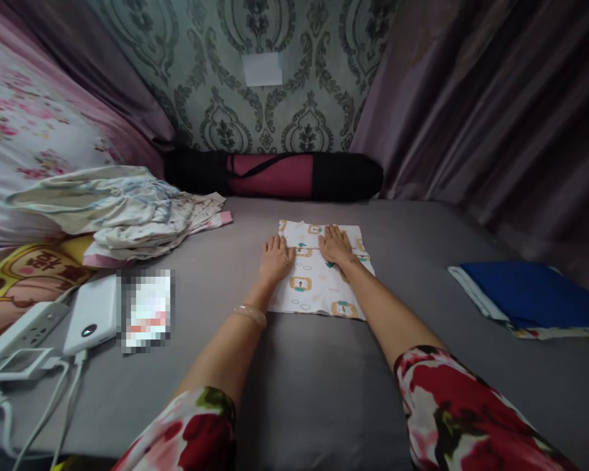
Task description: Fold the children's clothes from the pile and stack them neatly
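A white cloth (pixel 319 294) printed with orange and green figures lies on the grey surface in front of me. Its far part is folded over, with a crosswise edge near the middle. My left hand (pixel 276 258) rests flat at the cloth's left edge, fingers pointing away from me. On the folded part, right of the middle, my right hand (pixel 336 247) lies flat with its fingers stretched out. Neither hand grips anything.
Crumpled clothes (pixel 147 209) lie at the left, near a power bank (pixel 94 311), a power strip (pixel 34 327) with cables and a blurred packet (pixel 148 311). Folded blue cloth (pixel 535 294) is at the right. A long black and red bag (pixel 275 175) lies along the wall.
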`<state>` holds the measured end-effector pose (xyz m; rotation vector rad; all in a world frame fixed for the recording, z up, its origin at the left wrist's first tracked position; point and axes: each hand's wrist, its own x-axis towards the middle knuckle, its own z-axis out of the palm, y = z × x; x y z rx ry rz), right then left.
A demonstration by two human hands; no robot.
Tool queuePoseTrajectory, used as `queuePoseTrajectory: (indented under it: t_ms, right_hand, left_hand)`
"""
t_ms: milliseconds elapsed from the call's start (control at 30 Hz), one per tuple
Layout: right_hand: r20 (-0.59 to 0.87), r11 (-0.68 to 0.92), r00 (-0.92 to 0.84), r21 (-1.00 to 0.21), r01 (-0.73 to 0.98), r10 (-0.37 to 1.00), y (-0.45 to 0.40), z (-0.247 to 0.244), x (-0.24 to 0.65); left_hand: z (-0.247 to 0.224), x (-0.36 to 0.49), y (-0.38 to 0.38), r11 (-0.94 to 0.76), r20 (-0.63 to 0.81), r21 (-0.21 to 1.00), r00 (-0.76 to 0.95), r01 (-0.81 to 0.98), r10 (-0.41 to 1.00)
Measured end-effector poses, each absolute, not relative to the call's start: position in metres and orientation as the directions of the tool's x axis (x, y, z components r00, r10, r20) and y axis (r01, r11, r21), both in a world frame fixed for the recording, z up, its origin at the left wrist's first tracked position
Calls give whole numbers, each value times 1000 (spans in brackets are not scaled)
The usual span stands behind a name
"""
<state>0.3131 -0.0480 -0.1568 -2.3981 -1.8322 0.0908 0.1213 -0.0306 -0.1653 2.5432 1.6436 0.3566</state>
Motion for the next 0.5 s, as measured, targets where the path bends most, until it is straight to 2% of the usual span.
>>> queuePoseTrajectory:
  t_ms: [167,233,333,400,500]
  right_hand:
    - [-23,-285,285,-115,951,958,-42,-147,310]
    - [52,-250,258,-117,961,965,-38,-142,301]
    - [161,-85,108,-141,986,981,-31,-140,282]
    - [136,-10,32,-157,987,990,-28,-142,272]
    - [54,-10,20,-174,985,998,-26,-150,264]
  left_hand:
    - [-164,122,-32,-414,144,196,392,889,909]
    - [-163,122,-32,-407,131,197,387,892,913]
    - [-162,123,-32,-395,116,202,379,896,918]
    - [-162,123,-33,-397,118,207,380,894,917]
    - [-163,123,-33,-405,137,196,384,893,913]
